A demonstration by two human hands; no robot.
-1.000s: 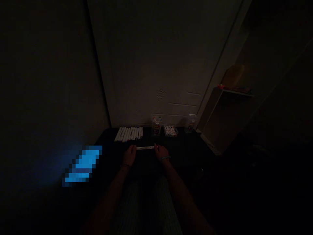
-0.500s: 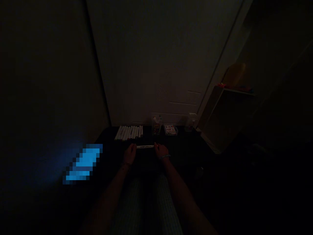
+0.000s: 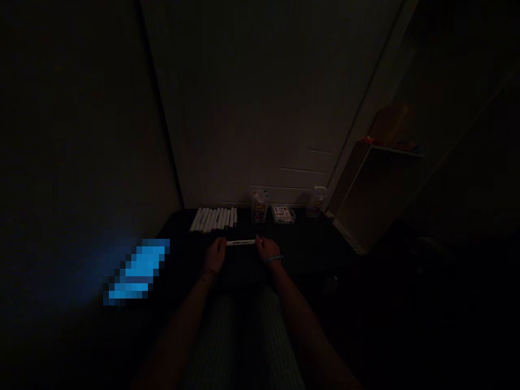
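Observation:
A white marker [image 3: 240, 242] is held level between my two hands, above the dark table [image 3: 309, 246]. My left hand [image 3: 215, 253] is closed round its left end, and my right hand [image 3: 267, 249] grips the right end. Both ends are hidden by the fingers. Behind my left hand, a row of several white markers [image 3: 214, 219] lies side by side on the table. Past my right hand stand a clear container [image 3: 259, 207] with a few coloured tips showing and a flat clear case [image 3: 283, 214] holding small patterned pieces.
Another clear container [image 3: 316, 202] stands at the table's back right, by the wall [image 3: 244, 108]. A blue glowing, pixelated screen [image 3: 140, 271] is at the left. To the right is a cabinet [image 3: 365, 184] with a yellowish object [image 3: 390, 122] on top. The room is very dark.
Nearly nothing differs. Both hands keep the marker in about the same place, and the view has shifted very slightly.

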